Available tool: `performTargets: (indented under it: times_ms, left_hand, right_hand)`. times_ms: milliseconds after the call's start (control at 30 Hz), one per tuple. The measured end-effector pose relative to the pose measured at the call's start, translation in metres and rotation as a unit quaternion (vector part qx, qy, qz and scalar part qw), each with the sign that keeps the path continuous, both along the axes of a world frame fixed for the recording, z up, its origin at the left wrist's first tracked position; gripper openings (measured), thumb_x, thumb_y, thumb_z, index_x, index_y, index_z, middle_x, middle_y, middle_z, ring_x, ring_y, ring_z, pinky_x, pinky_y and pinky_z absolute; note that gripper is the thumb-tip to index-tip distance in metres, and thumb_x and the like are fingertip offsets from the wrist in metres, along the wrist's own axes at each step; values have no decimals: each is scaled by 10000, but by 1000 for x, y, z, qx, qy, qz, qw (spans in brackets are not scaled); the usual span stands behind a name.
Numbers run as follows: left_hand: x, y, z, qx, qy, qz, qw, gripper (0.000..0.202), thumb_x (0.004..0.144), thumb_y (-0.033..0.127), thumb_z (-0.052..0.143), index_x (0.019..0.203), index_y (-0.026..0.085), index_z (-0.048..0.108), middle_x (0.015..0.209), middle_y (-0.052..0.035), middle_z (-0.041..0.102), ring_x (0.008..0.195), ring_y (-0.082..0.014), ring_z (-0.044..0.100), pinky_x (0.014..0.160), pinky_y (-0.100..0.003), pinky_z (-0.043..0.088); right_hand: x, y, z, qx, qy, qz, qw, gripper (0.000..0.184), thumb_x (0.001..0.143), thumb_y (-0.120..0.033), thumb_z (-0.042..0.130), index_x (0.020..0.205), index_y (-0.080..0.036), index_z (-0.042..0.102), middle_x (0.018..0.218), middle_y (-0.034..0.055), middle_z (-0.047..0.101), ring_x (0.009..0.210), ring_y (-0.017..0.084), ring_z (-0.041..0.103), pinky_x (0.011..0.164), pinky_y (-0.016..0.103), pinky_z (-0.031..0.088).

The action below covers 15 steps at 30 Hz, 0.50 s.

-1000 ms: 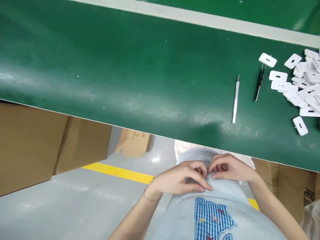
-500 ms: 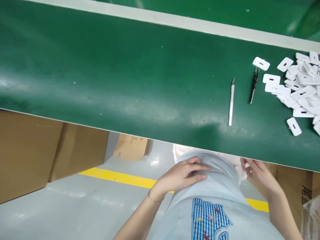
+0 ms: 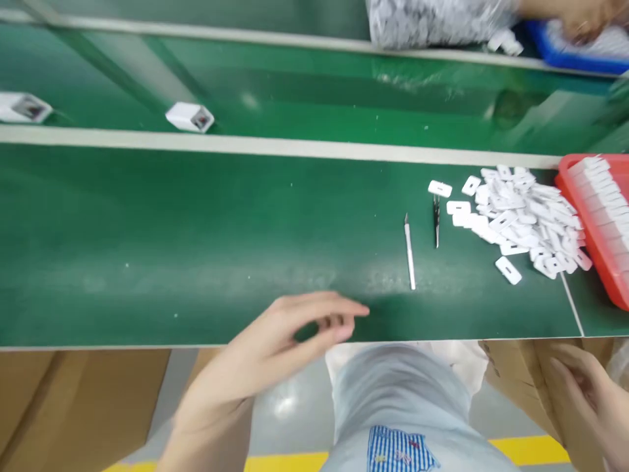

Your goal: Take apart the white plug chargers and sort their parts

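Note:
My left hand [image 3: 299, 331] hovers over the near edge of the green table [image 3: 196, 229], fingers loosely curled and apart, holding nothing. My right hand [image 3: 587, 387] is low at the right, below the table edge, beside a cardboard box [image 3: 521, 373], fingers spread, smeared by motion. A white-handled craft knife [image 3: 409, 252] lies on the table right of my left hand. Black tweezers [image 3: 436, 223] lie beside it. A heap of small white slotted plastic plates [image 3: 521, 219] spreads further right.
A red tray [image 3: 597, 223] with stacked white parts sits at the right edge. Two white boxed items [image 3: 189, 117] ride the far belt. Another person's hand [image 3: 574, 13] works at a blue tray at top right. Cardboard boxes [image 3: 73, 406] stand under the table.
My view tilted up, showing the far belt and red tray. My left hand rose from my lap to the table edge; my right hand moved out to the right, beside the box.

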State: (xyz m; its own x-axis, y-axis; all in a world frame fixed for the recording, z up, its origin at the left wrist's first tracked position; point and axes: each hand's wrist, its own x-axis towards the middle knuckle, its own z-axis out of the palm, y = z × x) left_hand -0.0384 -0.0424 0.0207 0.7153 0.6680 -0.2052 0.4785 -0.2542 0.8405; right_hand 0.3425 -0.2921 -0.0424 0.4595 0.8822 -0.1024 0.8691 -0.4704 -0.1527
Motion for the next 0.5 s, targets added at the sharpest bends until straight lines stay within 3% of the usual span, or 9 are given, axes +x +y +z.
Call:
performTargets:
  times_ms: [67, 100, 133, 200, 267, 333, 500]
  left_hand:
    - [25, 14, -4, 141, 28, 82, 986, 348, 898, 438, 405, 1009, 234, 664, 850, -25, 682, 733, -166, 640, 622, -241, 500]
    - [36, 19, -8, 216, 67, 104, 968, 345, 904, 408, 395, 1014, 210, 656, 858, -39, 682, 741, -181, 639, 628, -259, 500]
    - [45, 23, -13, 291, 111, 111, 944, 338, 910, 370, 389, 1010, 186, 654, 885, -60, 684, 775, -205, 640, 655, -288, 503]
    - [55, 28, -24, 387, 160, 99, 903, 325, 921, 298, 366, 991, 165, 655, 892, -78, 689, 784, -230, 642, 680, -327, 506]
    - [53, 32, -34, 415, 146, 74, 895, 313, 929, 286, 362, 985, 174, 649, 918, -66, 694, 773, -218, 651, 673, -322, 518]
    - [41, 36, -42, 431, 137, 94, 887, 311, 936, 293, 357, 971, 187, 647, 919, -59, 701, 766, -208, 660, 657, -305, 525]
    - [8, 47, -48, 459, 189, 131, 858, 283, 938, 256, 364, 947, 205, 642, 884, -53, 698, 738, -188, 661, 635, -271, 516]
  right_hand:
    - [-22, 43, 19, 71, -17, 76, 994, 298, 864, -512, 445, 840, -263, 607, 632, 14, 654, 489, 183, 606, 441, 264, 423]
    - [-33, 65, 27, 107, -29, 115, 987, 329, 889, -473, 436, 694, -240, 562, 530, 2, 578, 440, 163, 546, 444, 262, 394]
    - [-43, 87, 33, 135, -41, 156, 978, 346, 921, -410, 405, 661, -226, 541, 513, 0, 545, 435, 148, 518, 452, 258, 377]
    - [-57, 127, 40, 183, -83, 213, 956, 317, 952, -284, 337, 764, -197, 577, 627, 34, 599, 536, 155, 561, 514, 262, 407]
    - [-64, 160, 38, 196, -131, 244, 941, 302, 945, -179, 304, 918, -168, 604, 826, 82, 656, 712, 186, 611, 619, 285, 453]
    - [-65, 190, 31, 189, -165, 264, 932, 306, 926, -125, 315, 983, -154, 614, 960, 104, 661, 846, 219, 612, 711, 328, 474]
    - [-51, 246, 3, 208, -237, 278, 907, 325, 872, -65, 368, 1066, -103, 626, 1063, 149, 664, 1002, 291, 594, 792, 415, 473]
